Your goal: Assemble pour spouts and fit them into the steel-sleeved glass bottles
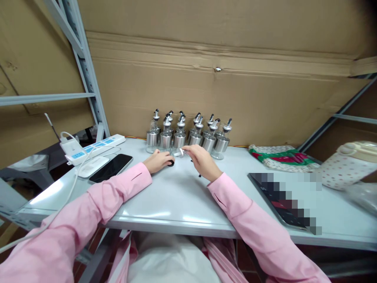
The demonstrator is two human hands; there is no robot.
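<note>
Steel-and-glass bottles point(180, 140) with silver pour spouts and black tips stand in rows against the cardboard at the back of the table. In front of them my left hand point(158, 161) has its fingers on a small round black piece point(171, 162). My right hand point(203, 160) is closed on a silver and clear spout piece point(178, 153), which lies sideways between the hands. Small dark parts point(200, 175) show by the right palm, partly hidden by it.
To the left lie a black phone point(112, 168), a white charger point(93, 166) with a cable and a power strip point(97, 148). A tablet point(279, 200), patterned cloth point(282, 157) and dotted white kettle point(344, 167) are on the right. Metal shelf posts flank the table.
</note>
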